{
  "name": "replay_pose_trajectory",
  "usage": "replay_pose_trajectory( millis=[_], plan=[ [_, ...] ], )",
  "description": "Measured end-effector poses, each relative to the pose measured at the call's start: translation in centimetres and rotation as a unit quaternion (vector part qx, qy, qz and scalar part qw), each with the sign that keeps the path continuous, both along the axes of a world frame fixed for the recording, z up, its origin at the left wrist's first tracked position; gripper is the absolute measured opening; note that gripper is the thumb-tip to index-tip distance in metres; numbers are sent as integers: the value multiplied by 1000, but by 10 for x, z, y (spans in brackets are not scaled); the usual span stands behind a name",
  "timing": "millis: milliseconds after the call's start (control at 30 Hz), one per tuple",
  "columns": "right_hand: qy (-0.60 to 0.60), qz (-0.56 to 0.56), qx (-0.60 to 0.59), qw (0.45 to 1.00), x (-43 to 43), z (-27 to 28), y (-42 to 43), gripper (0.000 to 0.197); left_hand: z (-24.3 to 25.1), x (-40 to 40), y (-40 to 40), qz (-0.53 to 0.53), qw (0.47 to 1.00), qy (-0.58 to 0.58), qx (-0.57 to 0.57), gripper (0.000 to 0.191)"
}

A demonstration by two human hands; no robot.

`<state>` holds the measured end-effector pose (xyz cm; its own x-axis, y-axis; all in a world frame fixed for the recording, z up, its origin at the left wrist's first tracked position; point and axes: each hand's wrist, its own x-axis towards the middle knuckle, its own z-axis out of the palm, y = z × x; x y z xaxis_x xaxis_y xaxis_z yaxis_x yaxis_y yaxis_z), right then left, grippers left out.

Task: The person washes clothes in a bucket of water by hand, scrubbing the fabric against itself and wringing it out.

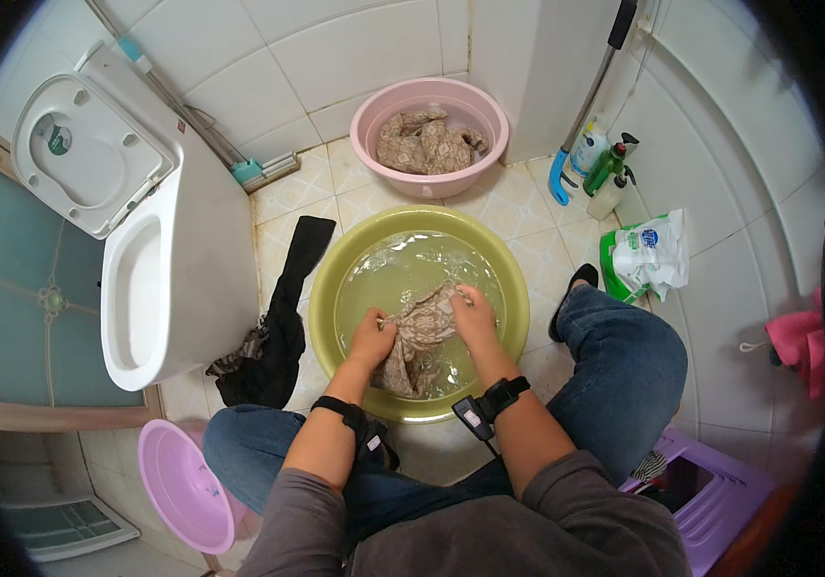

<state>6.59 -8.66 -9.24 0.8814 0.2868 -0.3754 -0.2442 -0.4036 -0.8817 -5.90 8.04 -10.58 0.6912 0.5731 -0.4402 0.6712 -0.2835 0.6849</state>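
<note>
A large olive-green plastic basin point(323, 303) with water in it stands on the floor before me. Over its water, a brown patterned cloth point(423, 324) is stretched between my hands, its lower part hanging into the basin near the front wall. My left hand point(372, 337) grips the cloth's left edge between thumb and fingers. At the upper right end of the cloth, my right hand point(473, 314) pinches the fabric. Beyond the green basin, a pink basin point(428, 189) holds more cloth point(430, 148) with a similar brown pattern.
Left of the green basin, black clothing point(279, 346) lies on the tiles beside a white toilet point(210, 288). A purple basin point(185, 490) leans at lower left. Pump bottles point(606, 173), a green-and-white bag point(647, 256) and a blue-ended pole point(560, 177) are at right. A purple plastic stool point(726, 498) stands lower right.
</note>
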Motion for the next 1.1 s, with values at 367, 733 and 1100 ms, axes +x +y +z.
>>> replay_pose_trajectory(
  millis=[367,733,1100],
  plan=[
    [-40,276,-303,911,-50,-75,-32,86,-11,-3,-58,-296,905,225,208,101],
    [229,95,-107,963,-34,-122,-27,77,-52,4,-52,-236,953,175,79,67],
    [426,-131,371,815,-3,12,-15,66,62,27,-77,-164,943,-226,-179,34]
  ],
)
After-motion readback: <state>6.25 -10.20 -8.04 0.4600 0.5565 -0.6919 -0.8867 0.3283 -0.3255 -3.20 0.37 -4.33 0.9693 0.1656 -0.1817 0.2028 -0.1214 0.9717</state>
